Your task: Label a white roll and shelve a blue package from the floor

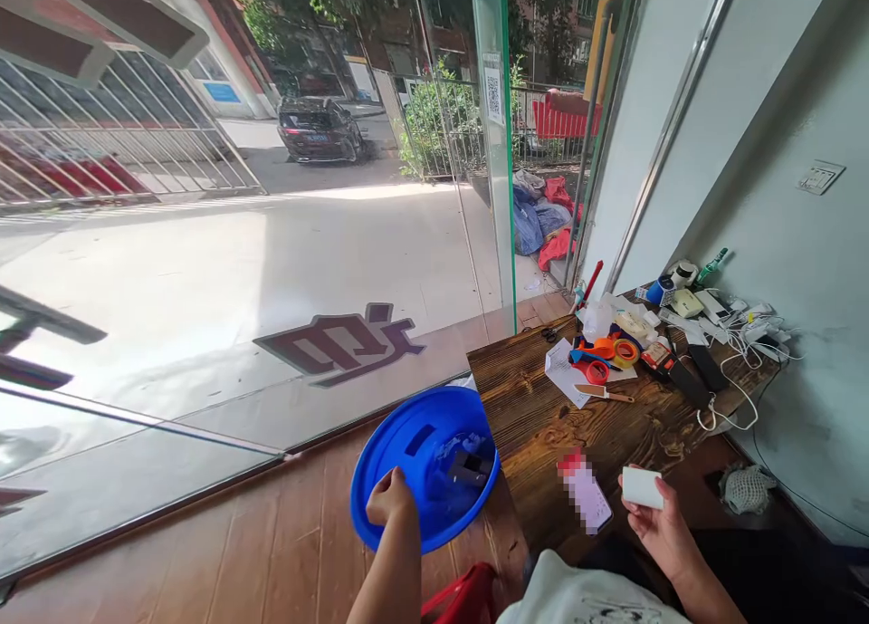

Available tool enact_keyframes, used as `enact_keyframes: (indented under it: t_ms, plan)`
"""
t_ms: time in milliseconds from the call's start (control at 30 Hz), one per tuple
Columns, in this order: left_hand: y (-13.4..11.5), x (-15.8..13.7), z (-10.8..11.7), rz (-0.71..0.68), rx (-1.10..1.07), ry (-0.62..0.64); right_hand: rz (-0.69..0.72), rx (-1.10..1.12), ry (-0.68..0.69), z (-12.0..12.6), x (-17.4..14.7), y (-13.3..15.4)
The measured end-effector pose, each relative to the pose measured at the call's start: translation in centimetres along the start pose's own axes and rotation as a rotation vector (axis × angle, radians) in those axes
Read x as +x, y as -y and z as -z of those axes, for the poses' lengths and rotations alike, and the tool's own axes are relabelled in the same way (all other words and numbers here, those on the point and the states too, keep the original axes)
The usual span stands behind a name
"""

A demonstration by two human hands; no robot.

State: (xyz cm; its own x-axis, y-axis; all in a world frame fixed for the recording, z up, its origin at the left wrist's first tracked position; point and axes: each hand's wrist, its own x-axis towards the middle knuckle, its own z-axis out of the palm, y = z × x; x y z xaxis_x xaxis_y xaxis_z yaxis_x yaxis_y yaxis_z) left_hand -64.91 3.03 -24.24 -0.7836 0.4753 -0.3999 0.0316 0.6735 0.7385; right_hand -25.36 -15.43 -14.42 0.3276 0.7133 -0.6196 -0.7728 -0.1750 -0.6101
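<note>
One white block [642,487] is gripped by the right hand's [662,526] fingers, near one phone [592,504] on one wooden table [516,407]. The left hand [394,500], fingers curled closed, is over one blue basin [377,438]; whether it holds anything is hidden. One knife [592,390] lies farther back.

My bare left hand [392,499] is curled into a loose fist, fingers folded in, with the bare left forearm [397,574] stretching back below it. Well apart to its right, my bare right hand [655,520] has its thumb and fingers bent in a grip, its bare right forearm [706,579] slanting away below and rightward.
</note>
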Motion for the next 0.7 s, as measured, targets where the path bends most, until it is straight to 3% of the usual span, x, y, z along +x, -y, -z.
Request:
enact_keyframes:
  t_ms: [100,200,333,433,500,567,700]
  plan:
    - [-1.6,-1.7,-0.3,0.016,-0.037,0.046,0.003,0.013,0.028,-1.1,-0.4,0.2]
    - [-3.4,-4.9,-1.5,-0.069,-0.093,0.231,0.07,-0.036,0.142,-2.2,-0.7,0.7]
    - [-4.5,-12.2,-3.3,-0.132,-0.16,0.756,0.252,-0.229,0.297,-3.2,-0.5,0.9]
    - [-4.1,-18.9,-3.7,-0.079,-0.121,1.239,0.403,-0.435,0.366,-3.9,-0.3,0.7]
    - [-3.5,-22.6,-3.8,-0.027,-0.074,1.492,0.447,-0.586,0.408,-4.2,-0.2,0.6]
    - [-2.9,-25.0,-4.0,0.001,-0.06,1.62,0.474,-0.711,0.426,-4.4,0.0,0.5]
    - [-1.6,-26.1,-4.9,0.023,-0.062,1.677,0.564,-0.844,0.433,-4.0,0.2,0.8]
